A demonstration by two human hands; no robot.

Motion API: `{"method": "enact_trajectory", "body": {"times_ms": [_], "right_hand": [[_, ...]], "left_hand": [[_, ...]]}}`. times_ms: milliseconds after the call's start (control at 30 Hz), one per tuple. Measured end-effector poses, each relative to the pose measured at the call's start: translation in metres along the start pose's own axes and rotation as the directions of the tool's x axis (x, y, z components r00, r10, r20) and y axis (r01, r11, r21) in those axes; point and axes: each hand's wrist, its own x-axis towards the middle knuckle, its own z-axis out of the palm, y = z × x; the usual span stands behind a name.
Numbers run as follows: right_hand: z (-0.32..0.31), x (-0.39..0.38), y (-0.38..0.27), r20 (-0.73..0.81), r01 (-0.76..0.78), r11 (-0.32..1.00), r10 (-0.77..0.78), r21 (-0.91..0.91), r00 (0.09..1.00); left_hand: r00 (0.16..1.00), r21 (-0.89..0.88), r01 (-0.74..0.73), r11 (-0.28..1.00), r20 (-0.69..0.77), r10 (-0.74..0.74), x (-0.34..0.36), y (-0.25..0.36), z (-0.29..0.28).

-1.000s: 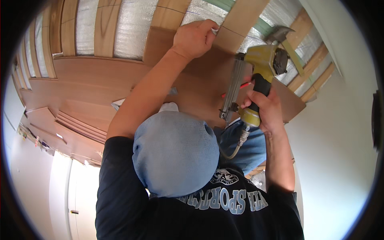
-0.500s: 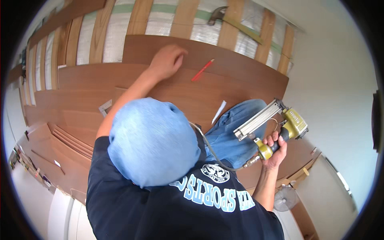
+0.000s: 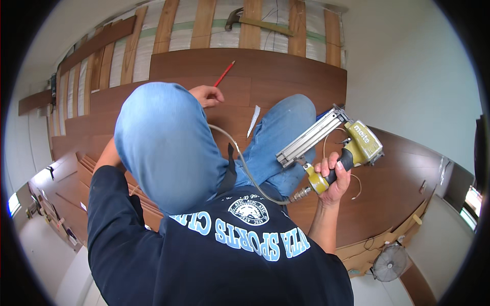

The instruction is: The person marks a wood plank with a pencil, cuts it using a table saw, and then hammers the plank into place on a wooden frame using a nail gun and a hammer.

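My right hand (image 3: 335, 179) is wrapped round the black grip of a yellow-green pneumatic nail gun (image 3: 365, 143). Its long silver magazine (image 3: 312, 136) slants down to the left over my right knee, and an air hose (image 3: 236, 145) joins the fitting at its base. My left hand (image 3: 206, 96) is low over the brown floorboards (image 3: 245, 66), showing past my raised left knee, which hides the wrist. Its fingers curl inward with nothing visible in them. A red pencil (image 3: 224, 74) lies just beyond, its lower end close to the knuckles. A white strip (image 3: 253, 121) lies between my knees.
A claw hammer (image 3: 260, 23) rests across wooden battens (image 3: 204, 23) beyond the boards, with silvery sheeting between them. Loose planks (image 3: 97, 45) lie at the far left, and more are stacked (image 3: 86, 166) by my left side. A fan (image 3: 389, 262) stands behind at right.
My left hand has drawn back toward me, from left of the pencil to below its near end. The view has shifted, with my left knee now prominent. The nail gun stays in my right hand.
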Motion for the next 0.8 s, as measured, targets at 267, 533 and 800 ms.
{"method": "enact_trajectory", "body": {"times_ms": [267, 533, 800], "right_hand": [[0.024, 0.024, -0.036, 0.090, 0.030, 0.967, -0.007, -0.252, 0.996], [0.105, 0.135, -0.009, 0.023, -0.191, 0.738, 0.269, -0.648, 0.963], [0.129, 0.241, 0.046, -0.298, -0.511, 0.442, 0.467, -0.737, 0.832]], "left_hand": [[0.914, 0.413, -0.171, 0.895, -0.272, 0.300, 0.055, 0.099, -0.014], [0.816, 0.550, 0.195, 0.812, -0.550, 0.177, 0.119, -0.017, -0.017], [0.559, 0.581, 0.292, 0.760, -0.748, 0.357, 0.106, -0.047, -0.095]]}}
